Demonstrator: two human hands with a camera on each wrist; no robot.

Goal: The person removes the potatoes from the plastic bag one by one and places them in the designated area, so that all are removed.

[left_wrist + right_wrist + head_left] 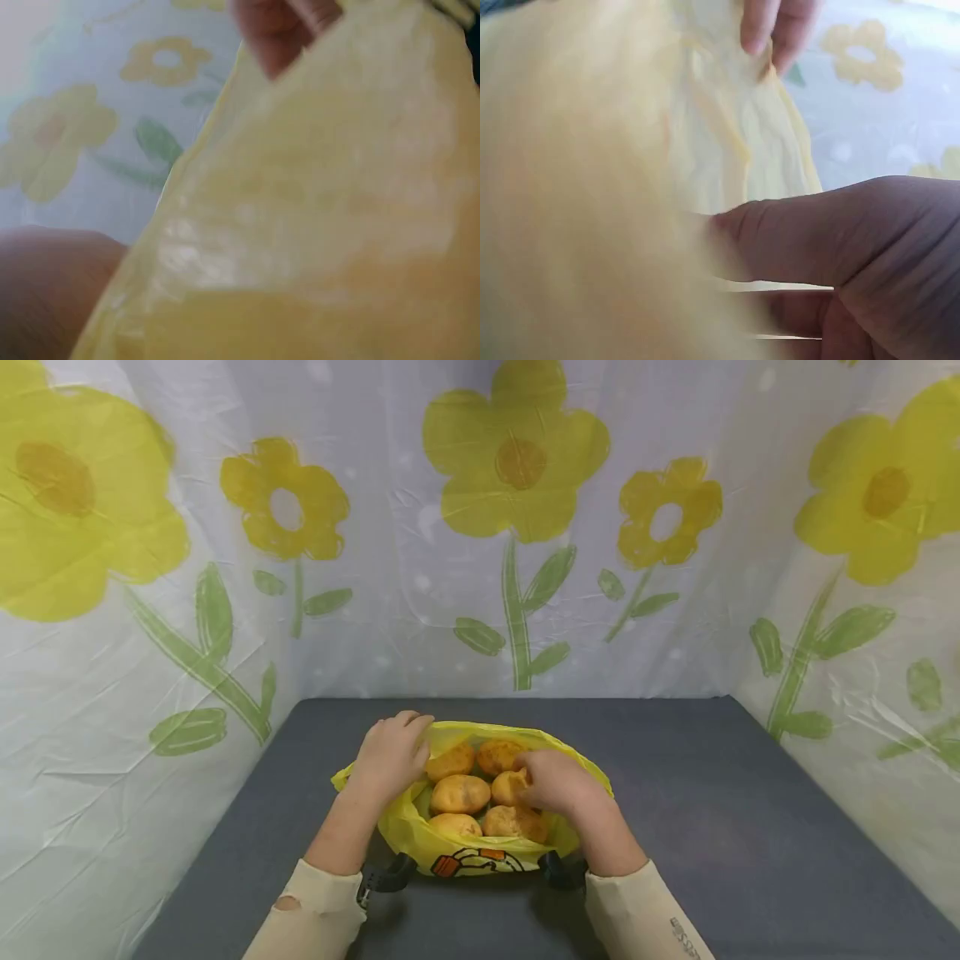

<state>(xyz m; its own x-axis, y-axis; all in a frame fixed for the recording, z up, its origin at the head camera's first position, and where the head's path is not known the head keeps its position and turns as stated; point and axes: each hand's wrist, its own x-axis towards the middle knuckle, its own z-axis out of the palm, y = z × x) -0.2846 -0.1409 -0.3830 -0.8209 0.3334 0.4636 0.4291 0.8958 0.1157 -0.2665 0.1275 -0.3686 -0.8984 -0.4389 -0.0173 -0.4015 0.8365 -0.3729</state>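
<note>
A yellow plastic bag (405, 828) lies with its mouth spread, showing several potatoes (460, 795) inside. My left hand (388, 753) holds the bag's rim at the far left; in the right wrist view its fingertips (757, 28) pinch the plastic edge. Inside the mouth, my right hand (561, 783) grips a potato (507, 787) at the middle right, thumb and fingers against it. Another potato (516, 823) sits just nearer to me. Yellow plastic fills much of both wrist views and hides the potatoes there.
The bag rests on a dark grey table (750, 860). A white curtain (390, 643) with painted yellow flowers encloses the back and both sides. Dark wrist straps (393, 874) sit close to the bag's near edge.
</note>
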